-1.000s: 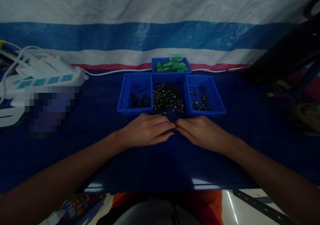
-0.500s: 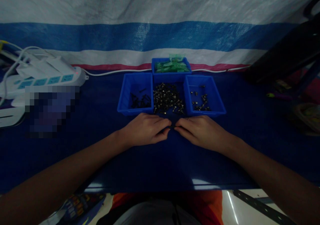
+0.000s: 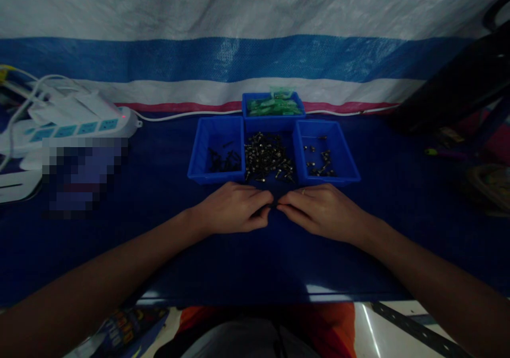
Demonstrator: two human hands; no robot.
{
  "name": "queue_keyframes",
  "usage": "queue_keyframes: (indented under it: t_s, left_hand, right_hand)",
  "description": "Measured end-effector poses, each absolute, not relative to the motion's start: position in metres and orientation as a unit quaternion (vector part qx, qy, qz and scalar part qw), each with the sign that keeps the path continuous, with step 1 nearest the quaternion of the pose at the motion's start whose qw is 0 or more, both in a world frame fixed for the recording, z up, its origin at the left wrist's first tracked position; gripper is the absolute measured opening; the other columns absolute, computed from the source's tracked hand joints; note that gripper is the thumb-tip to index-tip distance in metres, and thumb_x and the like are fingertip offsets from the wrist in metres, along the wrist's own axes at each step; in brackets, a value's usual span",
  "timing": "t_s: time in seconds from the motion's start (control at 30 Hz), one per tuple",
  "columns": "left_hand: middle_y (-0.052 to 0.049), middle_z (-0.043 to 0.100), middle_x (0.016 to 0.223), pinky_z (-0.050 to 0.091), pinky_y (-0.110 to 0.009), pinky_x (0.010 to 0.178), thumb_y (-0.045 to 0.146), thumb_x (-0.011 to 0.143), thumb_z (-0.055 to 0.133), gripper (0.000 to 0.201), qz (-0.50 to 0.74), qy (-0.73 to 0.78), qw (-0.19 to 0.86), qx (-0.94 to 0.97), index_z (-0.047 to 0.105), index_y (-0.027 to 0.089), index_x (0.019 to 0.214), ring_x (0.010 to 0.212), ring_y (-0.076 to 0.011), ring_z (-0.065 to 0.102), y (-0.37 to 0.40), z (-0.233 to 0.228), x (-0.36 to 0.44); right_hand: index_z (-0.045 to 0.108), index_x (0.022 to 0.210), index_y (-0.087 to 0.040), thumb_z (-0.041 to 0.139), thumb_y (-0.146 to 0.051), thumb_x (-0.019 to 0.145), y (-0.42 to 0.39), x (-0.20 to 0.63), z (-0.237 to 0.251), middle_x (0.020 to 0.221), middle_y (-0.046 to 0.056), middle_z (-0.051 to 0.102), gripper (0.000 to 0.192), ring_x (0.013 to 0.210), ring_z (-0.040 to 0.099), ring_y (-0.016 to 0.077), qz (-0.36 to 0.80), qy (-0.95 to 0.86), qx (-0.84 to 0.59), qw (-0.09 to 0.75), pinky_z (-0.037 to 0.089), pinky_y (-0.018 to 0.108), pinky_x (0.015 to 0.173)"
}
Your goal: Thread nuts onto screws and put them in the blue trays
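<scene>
A small dark piece [image 3: 273, 205] seems to be sitting at the centre of the frame, pinched at the fingertips of the left hand [image 3: 269, 207]. The right hand [image 3: 279, 205] is facing it just beside, thumb and fingers pressing together; whether they too are clamping the piece, I cannot tell in this dim light. Both hands seem to be working it between them, so the step looks like close fingertip handling, and the next move seems to be calling for a steady left pinch and a lined-up right one.

Above the hands, a heap of metal parts [image 3: 268, 156] is lying between the left bin [image 3: 217, 177], which is holding dark slender pieces, and the right bin [image 3: 330, 180], which is holding a few shinier ones. Behind the heap, a back bin [image 3: 274, 124] is carrying green packets [image 3: 274, 105].

The blue bench [image 3: 223, 267] is spreading across the frame, its near edge catching light. A power strip [image 3: 127, 123] is resting at the left, a striped sheet [image 3: 239, 13] is hanging across the top, and a large black object [image 3: 450, 76] is leaning at upper right.
</scene>
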State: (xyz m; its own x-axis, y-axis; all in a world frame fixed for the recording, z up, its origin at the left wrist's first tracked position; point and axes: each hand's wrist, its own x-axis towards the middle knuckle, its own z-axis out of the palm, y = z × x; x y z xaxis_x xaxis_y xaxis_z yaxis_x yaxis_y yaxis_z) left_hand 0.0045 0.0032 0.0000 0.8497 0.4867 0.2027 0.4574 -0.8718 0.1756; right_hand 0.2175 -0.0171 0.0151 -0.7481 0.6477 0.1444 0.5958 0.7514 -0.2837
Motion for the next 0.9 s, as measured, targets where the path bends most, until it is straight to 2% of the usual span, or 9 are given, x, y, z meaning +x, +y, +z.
queue_keyframes:
  t_s: [0.17, 0.33, 0.53, 0.73, 0.9]
  left_hand:
    - [0.003, 0.055, 0.068, 0.038, -0.020, 0.054, 0.024, 0.083, 0.042, 0.011, 0.160, 0.259, 0.080, 0.949, 0.050, 0.016, 0.084, 0.059, -0.0082, 0.052, 0.0025, 0.0026, 0.0049]
    - [-0.001, 0.057, 0.079, 0.042, -0.019, 0.060, 0.027, 0.088, 0.040, 0.016, 0.186, 0.235, 0.074, 0.951, 0.052, 0.016, 0.091, 0.072, -0.0094, 0.055, 0.0017, 0.0031, 0.0047]
    - [-0.002, 0.058, 0.098, 0.045, -0.019, 0.072, 0.023, 0.088, 0.040, 0.016, 0.196, 0.211, 0.082, 0.954, 0.052, 0.017, 0.097, 0.088, -0.0102, 0.055, 0.0011, 0.0030, 0.0046]
    - [-0.001, 0.059, 0.081, 0.044, -0.020, 0.065, 0.025, 0.088, 0.039, 0.016, 0.170, 0.223, 0.078, 0.957, 0.052, 0.016, 0.089, 0.076, -0.0101, 0.056, 0.0042, 0.0017, 0.0022]
    - [-0.002, 0.059, 0.085, 0.045, -0.021, 0.068, 0.027, 0.090, 0.038, 0.019, 0.164, 0.214, 0.051, 0.962, 0.053, 0.016, 0.094, 0.078, -0.0109, 0.056, 0.0060, -0.0003, 0.0014]
  right_hand:
    - [0.055, 0.084, -0.016, 0.037, -0.027, 0.090, -0.0164, 0.2150, 0.0130, 0.070, 0.001, 0.061, 0.021, 0.064, 0.057, 0.0114, 0.118, -0.923, -0.357, 0.086, 0.037, 0.023, 0.060]
    - [0.051, 0.078, -0.016, 0.034, -0.025, 0.091, -0.0173, 0.2117, 0.0106, 0.065, 0.000, 0.056, 0.023, 0.057, 0.053, 0.0097, 0.136, -0.919, -0.359, 0.090, 0.035, 0.022, 0.056]
    - [0.052, 0.077, -0.016, 0.035, -0.029, 0.091, -0.0151, 0.2137, 0.0113, 0.065, -0.001, 0.056, 0.025, 0.059, 0.054, 0.0095, 0.172, -0.911, -0.363, 0.093, 0.036, 0.022, 0.057]
    - [0.053, 0.093, -0.018, 0.040, -0.038, 0.089, -0.0163, 0.2144, 0.0139, 0.071, -0.001, 0.060, 0.024, 0.065, 0.058, 0.0104, 0.210, -0.900, -0.366, 0.108, 0.039, 0.021, 0.061]
    - [0.054, 0.089, -0.016, 0.035, -0.035, 0.091, -0.0181, 0.2135, 0.0162, 0.070, 0.001, 0.060, 0.027, 0.065, 0.059, 0.0119, 0.185, -0.906, -0.370, 0.093, 0.040, 0.022, 0.061]
